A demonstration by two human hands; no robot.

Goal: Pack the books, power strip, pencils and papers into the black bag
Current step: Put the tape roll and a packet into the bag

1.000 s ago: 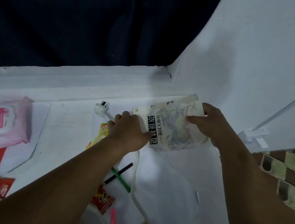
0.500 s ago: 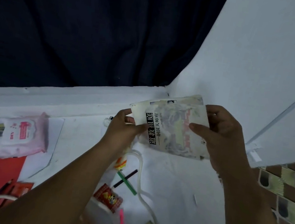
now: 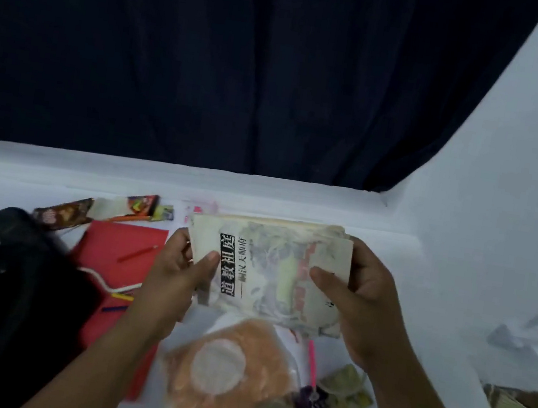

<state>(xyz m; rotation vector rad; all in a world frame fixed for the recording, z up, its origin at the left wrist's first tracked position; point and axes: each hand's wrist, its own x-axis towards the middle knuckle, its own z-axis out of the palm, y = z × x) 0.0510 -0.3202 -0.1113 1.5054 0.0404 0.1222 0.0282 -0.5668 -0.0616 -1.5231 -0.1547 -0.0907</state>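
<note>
Both hands, left hand (image 3: 178,274) and right hand (image 3: 355,302), have lifted the gripped book (image 3: 268,269) nearer the black bag (image 3: 0,287).

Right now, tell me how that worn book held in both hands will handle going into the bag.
The book, gripped by the left hand and right hand, looks like a soft paperback, so it will probably flex. Its frayed, stained edges suggest the cover could tear or snag. It seems light and unlikely to slip.

Worn matt paper book (image 3: 272,270); black cloth bag (image 3: 7,288); red paper sheet (image 3: 116,244)
</note>
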